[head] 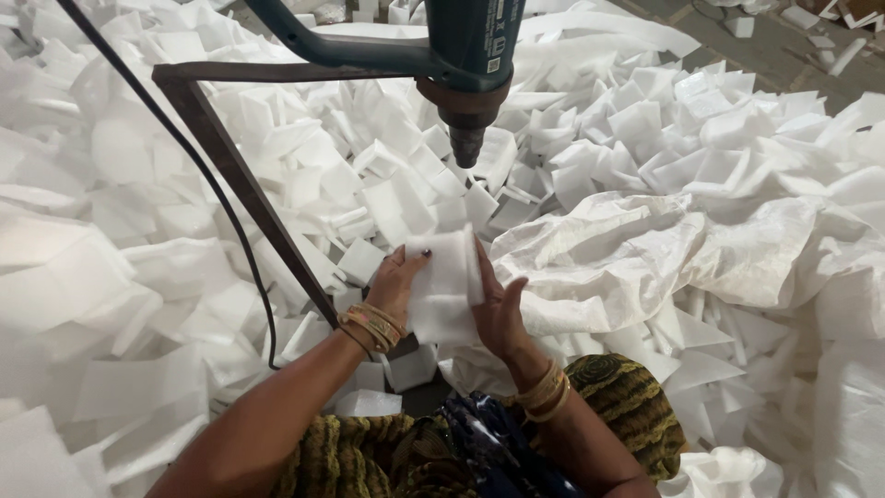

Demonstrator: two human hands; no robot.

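A white foam sheet piece [442,286] is held upright between both hands at the centre of the view. My left hand [396,281] grips its left edge, fingers on top, with gold bangles on the wrist. On the right edge, my right hand [501,309] presses flat against the piece. Directly above hangs a teal heat gun [470,55], its dark nozzle pointing down toward the piece, a clear gap between them.
A rusty metal stand [240,175] carries the heat gun, with a black cable [221,203] running down beside it. Heaps of white foam pieces [277,148] lie all around. A white woven sack [645,249] lies at right. Bare floor shows at top right.
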